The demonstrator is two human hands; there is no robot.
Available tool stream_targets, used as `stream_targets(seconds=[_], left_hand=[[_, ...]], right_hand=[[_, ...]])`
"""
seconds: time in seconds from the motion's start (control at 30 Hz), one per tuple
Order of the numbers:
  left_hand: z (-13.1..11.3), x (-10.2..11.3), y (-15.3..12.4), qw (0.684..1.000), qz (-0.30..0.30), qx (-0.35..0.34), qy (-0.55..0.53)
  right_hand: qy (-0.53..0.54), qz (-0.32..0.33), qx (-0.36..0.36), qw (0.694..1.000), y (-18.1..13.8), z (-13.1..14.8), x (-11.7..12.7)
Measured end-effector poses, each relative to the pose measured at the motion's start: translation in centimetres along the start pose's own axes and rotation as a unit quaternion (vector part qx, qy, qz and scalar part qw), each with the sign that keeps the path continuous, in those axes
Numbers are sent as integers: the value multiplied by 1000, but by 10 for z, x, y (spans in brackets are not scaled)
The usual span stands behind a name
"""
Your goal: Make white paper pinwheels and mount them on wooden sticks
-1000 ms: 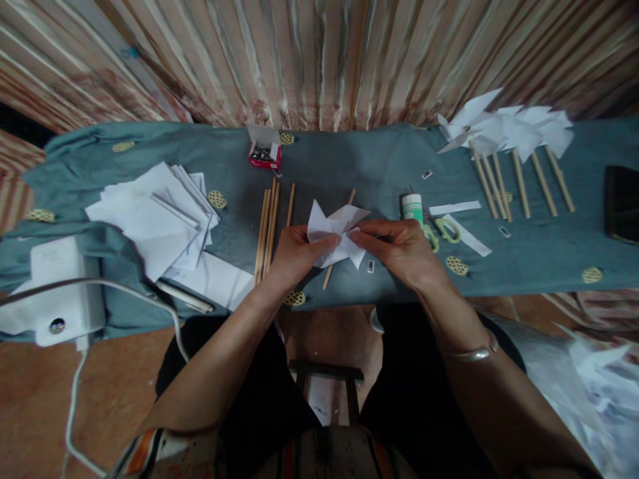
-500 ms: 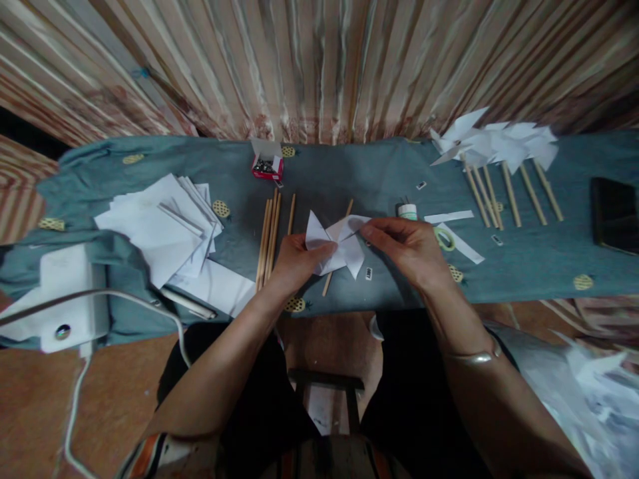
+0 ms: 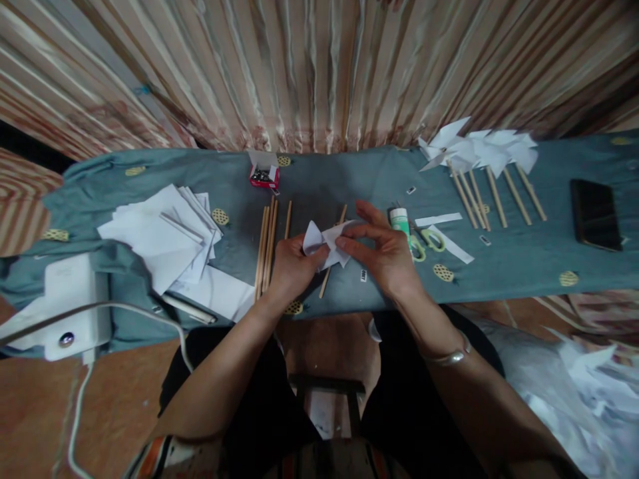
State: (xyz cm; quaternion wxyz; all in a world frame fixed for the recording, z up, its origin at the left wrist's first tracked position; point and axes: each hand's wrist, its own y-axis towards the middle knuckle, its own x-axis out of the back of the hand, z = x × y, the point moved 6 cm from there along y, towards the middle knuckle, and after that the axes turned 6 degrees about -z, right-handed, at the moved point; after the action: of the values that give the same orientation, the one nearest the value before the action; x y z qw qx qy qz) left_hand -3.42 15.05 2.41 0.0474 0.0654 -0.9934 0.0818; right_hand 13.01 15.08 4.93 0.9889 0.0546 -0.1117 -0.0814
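A white paper pinwheel with folded points is held between both hands above the cloth. My left hand pinches its left side, thumb on top. At its right side, my right hand has thumb and index finger closed on a folded point, the other fingers raised. Beneath the paper, a wooden stick lies slanted on the cloth, its middle hidden. Several more wooden sticks lie just left of my left hand. Beside my right hand are a glue stick and green-handled scissors.
A stack of white paper and a white plug-like device with a cable are at left. A red box of small metal pins stands at the back. Finished pinwheels on sticks and a dark phone lie at right.
My right hand has moved left, inward over the pinwheel, bringing a point toward its middle. More of the glue stick and scissors now shows. The view has shifted slightly.
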Motion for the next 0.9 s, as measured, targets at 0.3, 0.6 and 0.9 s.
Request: stream_targets(seconds=[0.3,0.6,0.9], left_hand=[[4,-2,-2,999,-2,35,-39],[17,-8,-4,982,21,125,-143],[17,-11,-5,974,27,145,-174]], right_hand=[[48,3,-24,999,5,-7,-5],[16,9,-15,1000,8,-8,0],[-9,12,2,1000,7,-3,-2]])
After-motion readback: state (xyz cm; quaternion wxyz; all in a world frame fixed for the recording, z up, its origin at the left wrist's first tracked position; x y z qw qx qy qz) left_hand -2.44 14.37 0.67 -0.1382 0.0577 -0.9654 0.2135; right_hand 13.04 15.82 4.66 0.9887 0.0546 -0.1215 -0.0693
